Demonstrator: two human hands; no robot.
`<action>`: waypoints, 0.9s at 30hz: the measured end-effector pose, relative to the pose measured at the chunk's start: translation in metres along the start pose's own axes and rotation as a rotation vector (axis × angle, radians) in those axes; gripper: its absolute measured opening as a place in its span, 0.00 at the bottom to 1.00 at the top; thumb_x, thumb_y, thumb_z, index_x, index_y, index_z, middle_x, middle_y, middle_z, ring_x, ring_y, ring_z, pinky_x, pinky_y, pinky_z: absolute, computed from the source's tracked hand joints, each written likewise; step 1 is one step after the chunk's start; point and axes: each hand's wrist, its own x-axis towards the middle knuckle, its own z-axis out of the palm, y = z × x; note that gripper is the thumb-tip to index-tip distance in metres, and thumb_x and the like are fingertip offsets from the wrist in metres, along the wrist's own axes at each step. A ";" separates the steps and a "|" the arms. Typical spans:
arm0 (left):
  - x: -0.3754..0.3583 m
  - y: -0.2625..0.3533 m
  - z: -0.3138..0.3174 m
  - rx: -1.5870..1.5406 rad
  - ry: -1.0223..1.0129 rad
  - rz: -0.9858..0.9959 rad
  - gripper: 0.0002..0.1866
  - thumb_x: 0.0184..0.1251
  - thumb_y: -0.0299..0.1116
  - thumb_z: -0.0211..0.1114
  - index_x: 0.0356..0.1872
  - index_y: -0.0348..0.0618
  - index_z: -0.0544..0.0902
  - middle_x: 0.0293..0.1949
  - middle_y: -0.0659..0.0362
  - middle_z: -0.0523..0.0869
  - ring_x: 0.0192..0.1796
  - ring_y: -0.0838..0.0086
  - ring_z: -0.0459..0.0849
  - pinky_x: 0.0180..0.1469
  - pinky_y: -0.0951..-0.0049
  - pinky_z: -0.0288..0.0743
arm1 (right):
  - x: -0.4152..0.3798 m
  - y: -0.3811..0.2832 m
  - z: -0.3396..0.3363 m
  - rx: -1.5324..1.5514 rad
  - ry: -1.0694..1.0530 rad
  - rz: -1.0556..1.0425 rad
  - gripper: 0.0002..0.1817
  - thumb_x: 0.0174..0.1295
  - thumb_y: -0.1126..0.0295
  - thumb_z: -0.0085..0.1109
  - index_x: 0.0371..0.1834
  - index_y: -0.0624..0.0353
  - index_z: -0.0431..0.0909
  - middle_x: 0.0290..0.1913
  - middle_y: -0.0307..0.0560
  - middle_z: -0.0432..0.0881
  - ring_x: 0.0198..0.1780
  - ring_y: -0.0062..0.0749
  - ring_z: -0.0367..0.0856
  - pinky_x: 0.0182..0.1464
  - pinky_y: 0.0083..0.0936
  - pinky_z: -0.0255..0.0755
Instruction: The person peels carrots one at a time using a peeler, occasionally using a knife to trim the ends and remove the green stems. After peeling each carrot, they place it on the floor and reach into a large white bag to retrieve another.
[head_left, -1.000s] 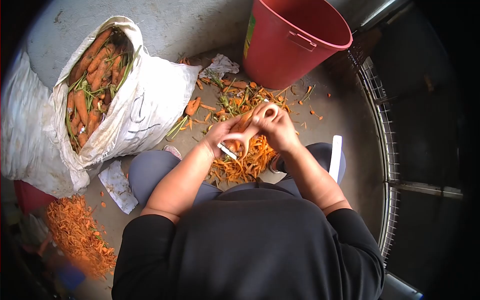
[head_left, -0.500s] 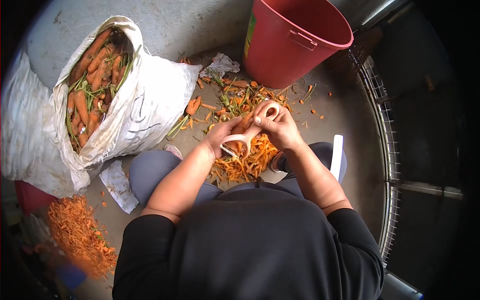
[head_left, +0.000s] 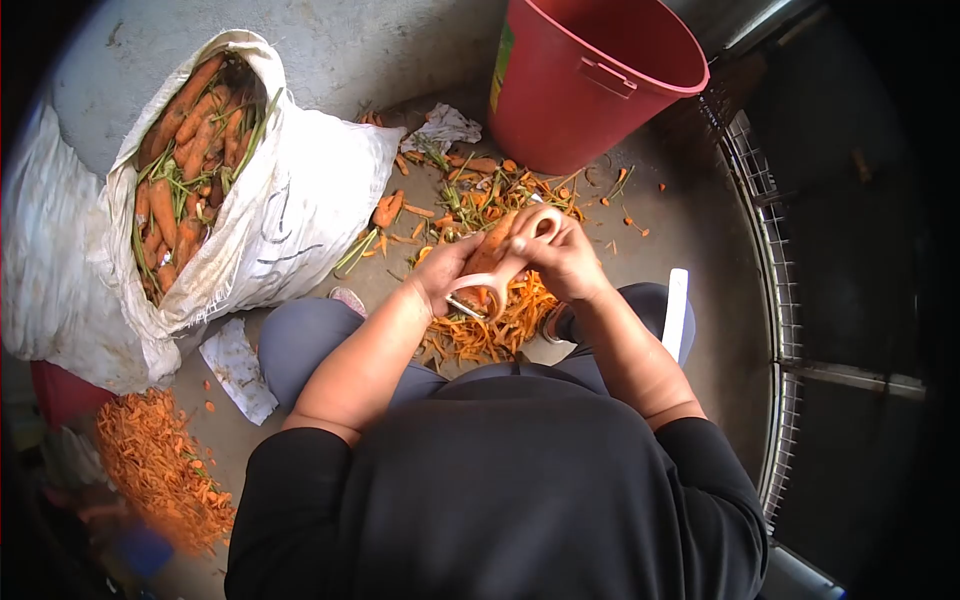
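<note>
Pale pink Y-peeler [head_left: 512, 263] gripped in your right hand [head_left: 568, 262]; carrot [head_left: 488, 248] cradled in your left hand [head_left: 438, 275]. Use light, even strokes; angle blade [head_left: 466, 309] clear of left hand, over peelings [head_left: 505, 332].

Pale peeler [head_left: 507, 270] over orange carrot [head_left: 487, 252]

Here's the floor [head_left: 690, 235], grey and busy! At its far edge stands a big red bucket [head_left: 590, 115], a crumpled white scrap [head_left: 445, 127] near it. A bulging white sack [head_left: 315, 190] fills the far left corner. Orange peelings [head_left: 525, 312] litter the middle, green stalks [head_left: 470, 207] beyond, another orange heap [head_left: 160, 460] towards the near left corner!
</note>
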 end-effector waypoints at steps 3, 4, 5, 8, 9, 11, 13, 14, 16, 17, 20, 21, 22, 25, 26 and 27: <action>0.006 -0.006 -0.024 0.029 -0.027 0.024 0.19 0.68 0.42 0.42 0.51 0.40 0.70 0.38 0.54 0.80 0.39 0.69 0.81 0.43 0.69 0.77 | 0.012 0.006 -0.022 0.114 0.045 0.091 0.08 0.54 0.71 0.59 0.33 0.62 0.72 0.28 0.43 0.77 0.27 0.27 0.78 0.24 0.19 0.74; 0.007 -0.007 -0.034 0.038 -0.054 -0.058 0.20 0.68 0.47 0.44 0.50 0.43 0.70 0.36 0.54 0.78 0.34 0.71 0.78 0.31 0.69 0.75 | 0.022 0.014 -0.045 0.165 0.174 0.051 0.09 0.54 0.72 0.58 0.34 0.62 0.71 0.28 0.44 0.77 0.27 0.28 0.78 0.26 0.20 0.74; 0.007 -0.008 -0.032 0.029 -0.075 -0.074 0.20 0.67 0.48 0.44 0.50 0.44 0.70 0.35 0.55 0.77 0.33 0.71 0.77 0.31 0.70 0.74 | 0.029 0.017 -0.069 0.162 0.353 0.041 0.09 0.54 0.72 0.57 0.35 0.62 0.69 0.29 0.44 0.77 0.27 0.28 0.78 0.28 0.21 0.74; -0.002 -0.003 -0.017 -0.018 -0.106 -0.135 0.19 0.67 0.50 0.44 0.49 0.48 0.68 0.33 0.55 0.74 0.31 0.71 0.74 0.30 0.70 0.74 | 0.039 0.011 -0.122 -0.099 0.823 0.049 0.08 0.56 0.71 0.57 0.33 0.58 0.68 0.30 0.47 0.79 0.31 0.32 0.80 0.30 0.22 0.74; -0.002 -0.002 -0.017 -0.018 -0.100 -0.119 0.19 0.67 0.50 0.44 0.49 0.48 0.68 0.33 0.55 0.74 0.31 0.71 0.74 0.30 0.70 0.74 | 0.034 0.007 -0.123 0.038 0.802 -0.003 0.08 0.56 0.72 0.57 0.34 0.59 0.69 0.30 0.47 0.79 0.31 0.31 0.80 0.29 0.20 0.73; 0.000 0.000 -0.020 -0.026 -0.091 -0.087 0.19 0.67 0.50 0.44 0.49 0.48 0.68 0.33 0.55 0.74 0.32 0.71 0.74 0.30 0.70 0.74 | 0.027 -0.011 -0.085 0.031 0.679 -0.081 0.06 0.57 0.72 0.55 0.34 0.60 0.69 0.31 0.48 0.79 0.31 0.29 0.79 0.29 0.19 0.73; 0.004 -0.001 -0.026 -0.015 -0.068 -0.060 0.21 0.69 0.47 0.41 0.51 0.42 0.68 0.37 0.54 0.75 0.36 0.69 0.76 0.35 0.69 0.76 | 0.013 -0.014 -0.037 0.092 0.355 -0.095 0.05 0.56 0.73 0.55 0.32 0.60 0.71 0.30 0.47 0.78 0.29 0.27 0.78 0.28 0.19 0.73; 0.006 -0.002 -0.022 0.020 -0.038 -0.028 0.21 0.69 0.45 0.41 0.52 0.40 0.68 0.38 0.53 0.76 0.38 0.69 0.77 0.37 0.69 0.76 | 0.007 -0.012 -0.020 0.100 0.144 -0.073 0.05 0.55 0.73 0.56 0.33 0.61 0.71 0.29 0.45 0.77 0.28 0.26 0.77 0.27 0.18 0.73; 0.005 -0.002 -0.012 0.035 -0.060 0.017 0.22 0.69 0.43 0.41 0.53 0.36 0.67 0.41 0.52 0.77 0.41 0.69 0.78 0.39 0.71 0.77 | 0.001 -0.006 0.003 0.038 -0.027 0.032 0.07 0.54 0.72 0.58 0.32 0.61 0.72 0.28 0.43 0.77 0.27 0.25 0.77 0.24 0.18 0.74; 0.002 -0.002 -0.007 0.013 -0.109 0.033 0.23 0.69 0.42 0.41 0.54 0.34 0.67 0.42 0.50 0.77 0.42 0.70 0.78 0.39 0.72 0.77 | 0.002 0.002 0.003 0.009 -0.088 0.026 0.08 0.53 0.71 0.59 0.32 0.61 0.72 0.28 0.44 0.77 0.27 0.25 0.77 0.23 0.18 0.74; 0.004 -0.004 -0.028 -0.002 -0.070 -0.085 0.21 0.67 0.47 0.44 0.51 0.41 0.68 0.36 0.53 0.76 0.31 0.68 0.77 0.29 0.71 0.76 | 0.023 0.007 -0.037 0.170 0.113 0.070 0.08 0.53 0.72 0.58 0.34 0.61 0.72 0.28 0.45 0.78 0.29 0.28 0.79 0.26 0.20 0.74; 0.004 -0.005 -0.028 -0.002 -0.088 -0.104 0.21 0.67 0.48 0.43 0.50 0.42 0.68 0.35 0.53 0.76 0.30 0.68 0.76 0.28 0.72 0.76 | 0.030 0.006 -0.060 0.171 0.221 0.040 0.09 0.53 0.72 0.59 0.35 0.61 0.71 0.29 0.46 0.78 0.29 0.30 0.79 0.28 0.20 0.74; 0.003 -0.005 -0.027 -0.002 -0.107 -0.120 0.20 0.67 0.48 0.43 0.50 0.43 0.69 0.34 0.54 0.75 0.29 0.69 0.76 0.27 0.72 0.75 | 0.041 0.008 -0.083 0.094 0.465 0.001 0.09 0.53 0.72 0.59 0.35 0.61 0.71 0.30 0.48 0.79 0.29 0.30 0.79 0.27 0.20 0.74; -0.001 -0.001 -0.017 -0.020 -0.094 -0.145 0.19 0.68 0.48 0.41 0.48 0.46 0.69 0.32 0.55 0.74 0.28 0.70 0.74 0.25 0.72 0.74 | 0.038 -0.014 -0.106 0.028 0.631 -0.048 0.07 0.55 0.72 0.58 0.31 0.59 0.70 0.30 0.48 0.79 0.30 0.29 0.79 0.27 0.19 0.73; 0.000 0.000 -0.019 -0.029 -0.079 -0.141 0.19 0.69 0.47 0.41 0.48 0.46 0.69 0.32 0.55 0.74 0.28 0.70 0.74 0.25 0.72 0.74 | 0.034 -0.015 -0.102 0.040 0.578 -0.068 0.06 0.55 0.72 0.57 0.32 0.59 0.70 0.30 0.48 0.79 0.30 0.29 0.79 0.26 0.19 0.72; 0.001 -0.001 -0.021 -0.043 -0.064 -0.139 0.18 0.69 0.47 0.40 0.48 0.46 0.69 0.32 0.55 0.74 0.28 0.70 0.74 0.26 0.72 0.74 | 0.030 -0.018 -0.081 0.051 0.526 -0.084 0.06 0.55 0.72 0.57 0.32 0.59 0.70 0.30 0.47 0.79 0.29 0.28 0.79 0.26 0.18 0.72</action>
